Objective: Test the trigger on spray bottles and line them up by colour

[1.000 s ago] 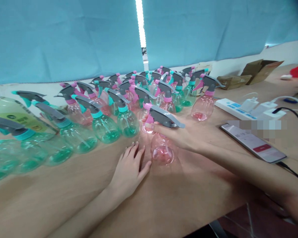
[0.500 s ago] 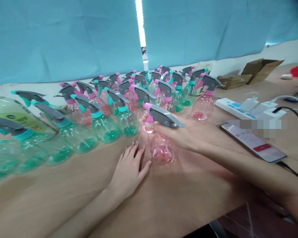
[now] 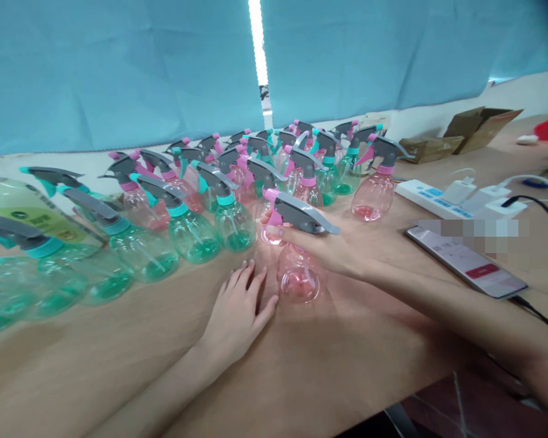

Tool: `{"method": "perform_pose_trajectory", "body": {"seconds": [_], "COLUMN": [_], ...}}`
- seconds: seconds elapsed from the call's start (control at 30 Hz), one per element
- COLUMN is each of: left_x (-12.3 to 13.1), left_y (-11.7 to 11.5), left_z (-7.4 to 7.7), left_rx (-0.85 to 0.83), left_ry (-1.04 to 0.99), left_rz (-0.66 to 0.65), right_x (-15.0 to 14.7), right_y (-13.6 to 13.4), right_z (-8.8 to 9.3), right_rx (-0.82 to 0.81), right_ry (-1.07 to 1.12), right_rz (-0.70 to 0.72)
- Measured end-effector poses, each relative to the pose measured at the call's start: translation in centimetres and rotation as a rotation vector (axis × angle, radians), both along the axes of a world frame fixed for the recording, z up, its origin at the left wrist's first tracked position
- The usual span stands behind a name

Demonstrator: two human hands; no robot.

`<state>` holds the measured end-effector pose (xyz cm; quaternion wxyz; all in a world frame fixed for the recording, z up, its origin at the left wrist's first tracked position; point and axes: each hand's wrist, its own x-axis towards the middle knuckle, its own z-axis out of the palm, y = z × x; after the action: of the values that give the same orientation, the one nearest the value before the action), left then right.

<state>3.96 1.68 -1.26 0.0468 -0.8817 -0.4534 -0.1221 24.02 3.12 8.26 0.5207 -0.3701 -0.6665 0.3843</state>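
Head view. Item 1: pink spray bottle (image 3: 300, 281), translucent, fitted with a grey and pink trigger head (image 3: 299, 213); placed upright on the surface (image 3: 319, 377), near the middle of the scene. It is grasped by the right hand (image 3: 335, 249), the fingers being closed about the neck, just under the trigger head. A little red-tinted colour is seen at the base.

Left hand (image 3: 234, 313): laid palm down on the surface, just left of the held bottle; fingers extended, nothing grasped.

Spray bottles, further: 1 green bottle (image 3: 236, 231) is stood just beyond the left hand, with a second green bottle (image 3: 194, 240) to its left. More green ones are ranged at near left. A mixed pink and green cluster (image 3: 265, 146) is massed at the far side. 1 pink bottle (image 3: 373, 194) is set apart to the right of it.

Right side: a phone (image 3: 466, 261) laid face up; beyond it, a white power strip (image 3: 432, 198) with plugs inserted; farther, an opened cardboard box (image 3: 479, 134).
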Motion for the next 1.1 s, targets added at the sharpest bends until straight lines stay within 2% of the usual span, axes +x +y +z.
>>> {"method": "perform_pose_trajectory", "body": {"seconds": [0.13, 0.43, 0.7, 1.1], "left_x": [0.0, 0.1, 0.2, 0.2], "left_y": [0.0, -0.1, -0.1, -0.2], "left_z": [0.1, 0.2, 0.4, 0.4], "left_rx": [-0.013, -0.007, -0.011, -0.01], "left_ry": [0.014, 0.01, 0.044, 0.054], "left_rz": [0.007, 0.006, 0.018, 0.023], "right_x": [0.0, 0.0, -0.1, 0.1], "right_y": [-0.1, 0.6, 0.2, 0.2], "right_z": [0.2, -1.0, -0.3, -0.3], "right_rx": [-0.002, 0.018, 0.004, 0.0], "right_ry": [-0.009, 0.037, 0.02, 0.0], "right_rz": [-0.001, 0.019, -0.008, -0.003]}}
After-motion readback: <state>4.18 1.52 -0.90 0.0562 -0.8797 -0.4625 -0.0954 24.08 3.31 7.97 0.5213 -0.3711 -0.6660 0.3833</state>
